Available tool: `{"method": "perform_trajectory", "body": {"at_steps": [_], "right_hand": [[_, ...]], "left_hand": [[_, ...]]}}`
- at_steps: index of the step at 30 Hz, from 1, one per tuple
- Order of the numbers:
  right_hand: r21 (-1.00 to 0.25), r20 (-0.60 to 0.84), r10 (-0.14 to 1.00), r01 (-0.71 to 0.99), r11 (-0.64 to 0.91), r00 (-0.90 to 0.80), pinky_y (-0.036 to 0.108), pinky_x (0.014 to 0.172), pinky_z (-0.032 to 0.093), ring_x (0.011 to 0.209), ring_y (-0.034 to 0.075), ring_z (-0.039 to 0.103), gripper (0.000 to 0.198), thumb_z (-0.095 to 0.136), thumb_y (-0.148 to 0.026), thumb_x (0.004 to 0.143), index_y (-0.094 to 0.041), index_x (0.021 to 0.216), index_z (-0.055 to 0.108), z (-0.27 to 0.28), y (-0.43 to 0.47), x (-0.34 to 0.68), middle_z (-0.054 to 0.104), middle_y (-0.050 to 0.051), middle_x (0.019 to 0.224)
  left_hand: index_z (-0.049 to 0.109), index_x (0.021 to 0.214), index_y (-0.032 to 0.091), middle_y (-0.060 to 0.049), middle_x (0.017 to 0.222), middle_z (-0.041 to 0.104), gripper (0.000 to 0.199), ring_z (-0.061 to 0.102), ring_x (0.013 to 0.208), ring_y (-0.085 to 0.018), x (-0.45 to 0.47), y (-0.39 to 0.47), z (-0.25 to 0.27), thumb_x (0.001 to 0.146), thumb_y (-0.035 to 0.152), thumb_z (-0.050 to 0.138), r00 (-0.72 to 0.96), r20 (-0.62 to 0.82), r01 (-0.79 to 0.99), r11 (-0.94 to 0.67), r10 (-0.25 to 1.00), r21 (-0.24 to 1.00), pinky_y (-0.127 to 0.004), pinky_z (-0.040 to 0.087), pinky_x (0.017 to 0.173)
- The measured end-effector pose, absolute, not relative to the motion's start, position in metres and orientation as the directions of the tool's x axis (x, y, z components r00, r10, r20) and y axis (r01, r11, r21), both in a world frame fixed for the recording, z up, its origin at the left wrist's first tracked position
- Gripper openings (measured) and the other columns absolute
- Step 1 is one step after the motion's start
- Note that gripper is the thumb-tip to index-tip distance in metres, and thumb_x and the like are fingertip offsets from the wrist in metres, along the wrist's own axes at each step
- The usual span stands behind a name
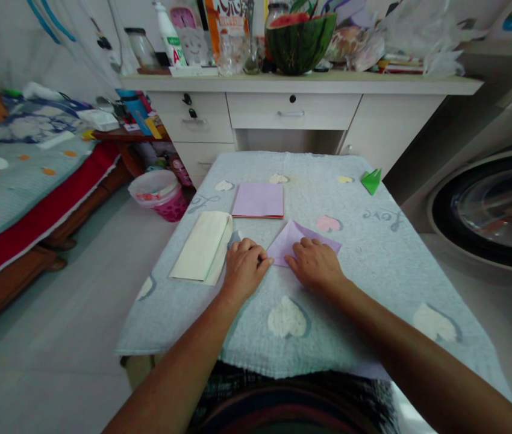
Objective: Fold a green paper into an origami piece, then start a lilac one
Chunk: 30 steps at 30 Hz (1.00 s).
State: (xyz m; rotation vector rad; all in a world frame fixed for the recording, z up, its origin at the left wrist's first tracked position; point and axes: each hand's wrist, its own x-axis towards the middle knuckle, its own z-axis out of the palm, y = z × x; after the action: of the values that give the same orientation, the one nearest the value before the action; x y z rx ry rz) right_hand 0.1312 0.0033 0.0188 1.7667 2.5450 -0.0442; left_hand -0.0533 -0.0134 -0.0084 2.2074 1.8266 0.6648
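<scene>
A sheet of light purple origami paper (293,234), folded to a pointed shape, lies on the cloth-covered table. My left hand (246,263) is closed, its fingers curled and its thumb and forefinger at the paper's left corner. On top of the same sheet rests my right hand (317,260), fingers stretched out and pressing it down. The right fingers cover part of the folds. Beyond my hands is a square stack of purple paper (258,200) with a red edge below. Left of my left hand lies a folded cream paper or cloth (202,246).
A small green folded paper piece (371,181) sits at the table's far right edge. A white desk (292,111) stands behind, holding a cut watermelon (300,48) and bottles. To the left are a pink bin (161,196) and a bed (25,187); a washing machine (495,199) stands right.
</scene>
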Motion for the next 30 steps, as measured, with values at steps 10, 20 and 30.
{"method": "perform_trajectory", "body": {"at_steps": [10,20,30], "right_hand": [[-0.013,0.005,0.902,0.902,0.432,-0.432,0.035,0.073,0.037,0.089,0.026,0.056,0.022,0.05,-0.032,0.093,-0.016,0.098,0.063,0.014,0.004,0.135,0.061,0.012,0.095],[-0.285,0.114,0.856,0.809,0.514,-0.504,0.035,0.082,0.033,0.092,0.022,0.047,0.017,0.053,-0.026,0.091,-0.017,0.1,0.065,0.007,0.005,0.133,0.058,0.009,0.099],[-0.303,0.03,0.902,0.856,0.419,-0.43,0.034,0.08,0.032,0.092,0.022,0.047,0.014,0.054,-0.026,0.09,-0.017,0.09,0.065,0.01,0.009,0.127,0.058,0.008,0.099]], "left_hand": [[0.067,0.08,0.022,-0.003,0.092,0.058,0.008,0.051,0.092,-0.023,-0.06,-0.011,-0.004,0.084,0.029,0.064,0.186,0.17,0.859,-0.245,0.968,0.45,-0.039,0.04,0.085],[0.067,0.08,0.023,-0.003,0.093,0.058,0.009,0.051,0.094,-0.023,-0.06,-0.011,-0.004,0.084,0.03,0.063,0.187,0.161,0.864,-0.24,0.969,0.442,-0.041,0.041,0.087],[0.066,0.081,0.022,-0.003,0.093,0.058,0.009,0.051,0.094,-0.023,-0.059,-0.012,-0.002,0.085,0.029,0.062,0.188,0.171,0.861,-0.246,0.967,0.445,-0.041,0.041,0.087]]}}
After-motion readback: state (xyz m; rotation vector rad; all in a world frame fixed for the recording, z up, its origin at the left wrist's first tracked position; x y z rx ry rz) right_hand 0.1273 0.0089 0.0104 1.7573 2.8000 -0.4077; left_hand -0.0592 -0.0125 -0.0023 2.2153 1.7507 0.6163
